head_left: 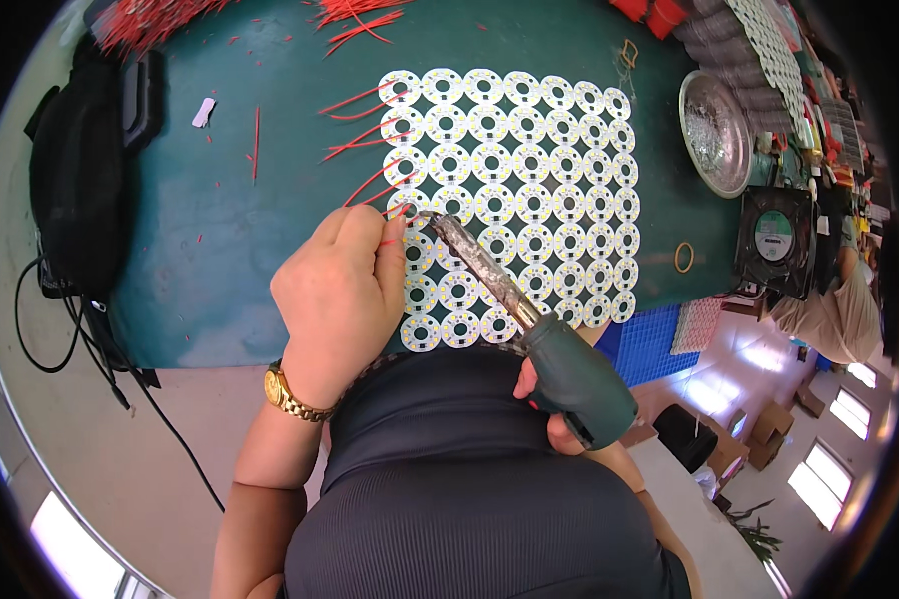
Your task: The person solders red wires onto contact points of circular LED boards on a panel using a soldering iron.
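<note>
A panel of round white LED boards [494,204], each with a hole in its middle, lies on the green table. My left hand [335,275] pinches a red wire [402,209] at the left column of boards. With my right hand [566,436] I grip the green handle of a soldering iron [579,384], which partly hides the fingers. Its dark tip reaches the board where the pinched wire ends; whether they touch is too small to tell. Pairs of red wires [362,98] stick out leftward from the boards farther up that column.
Red wire bundles [160,22] lie at the far edge, with a loose red wire [257,145] nearer. A black bag [75,190] stands left. On the right are a metal bowl [714,135], a rubber band [683,258] and a fan [776,238].
</note>
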### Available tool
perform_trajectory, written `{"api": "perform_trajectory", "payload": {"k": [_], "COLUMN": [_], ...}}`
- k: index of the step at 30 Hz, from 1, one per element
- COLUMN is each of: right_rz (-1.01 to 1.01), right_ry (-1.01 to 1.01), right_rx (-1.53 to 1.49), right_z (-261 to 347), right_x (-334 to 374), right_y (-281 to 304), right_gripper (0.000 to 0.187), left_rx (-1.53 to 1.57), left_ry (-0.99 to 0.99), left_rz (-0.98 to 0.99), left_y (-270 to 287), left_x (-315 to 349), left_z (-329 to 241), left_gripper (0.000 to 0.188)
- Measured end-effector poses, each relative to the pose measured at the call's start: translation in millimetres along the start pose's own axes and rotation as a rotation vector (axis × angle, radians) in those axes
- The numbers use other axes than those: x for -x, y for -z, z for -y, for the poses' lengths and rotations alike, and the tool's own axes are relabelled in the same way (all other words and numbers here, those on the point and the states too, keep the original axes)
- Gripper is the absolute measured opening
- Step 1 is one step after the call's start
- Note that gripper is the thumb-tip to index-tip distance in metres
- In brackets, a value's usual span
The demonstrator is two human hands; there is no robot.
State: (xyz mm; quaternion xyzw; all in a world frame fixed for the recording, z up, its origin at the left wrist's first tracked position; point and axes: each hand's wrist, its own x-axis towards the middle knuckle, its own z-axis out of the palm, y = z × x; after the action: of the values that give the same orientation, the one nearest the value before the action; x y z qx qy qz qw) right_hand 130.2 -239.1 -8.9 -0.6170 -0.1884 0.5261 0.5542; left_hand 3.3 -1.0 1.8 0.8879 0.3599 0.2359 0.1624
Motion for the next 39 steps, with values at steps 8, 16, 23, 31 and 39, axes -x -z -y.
{"api": "perform_trajectory", "payload": {"k": [8,16,23,31,39], "right_rz": [-0.056,-0.023,0.046,0.008,0.072], "right_ry": [0.132,0.010,-0.050,0.046,0.045], "right_rx": [-0.038,-0.052,0.143,0.266,0.250], "right_z": [-4,8,8,-13,33], "right_x": [6,14,15,15,-2], "right_y": [3,3,0,4,-17], "right_gripper": [0.089,0.091,0.090,0.084,0.080], "left_rx": [0.155,0.395,0.123,0.088,0.031], "left_ry": [0.057,0.137,0.125,0.103,0.048], "left_rz": [-0.048,0.080,0.159,0.145,0.125], "left_y": [6,28,24,22,17], "left_x": [1,15,16,18,21], "left_z": [1,3,-3,-4,0], "left_gripper": [0.018,0.017,0.018,0.018,0.019]}}
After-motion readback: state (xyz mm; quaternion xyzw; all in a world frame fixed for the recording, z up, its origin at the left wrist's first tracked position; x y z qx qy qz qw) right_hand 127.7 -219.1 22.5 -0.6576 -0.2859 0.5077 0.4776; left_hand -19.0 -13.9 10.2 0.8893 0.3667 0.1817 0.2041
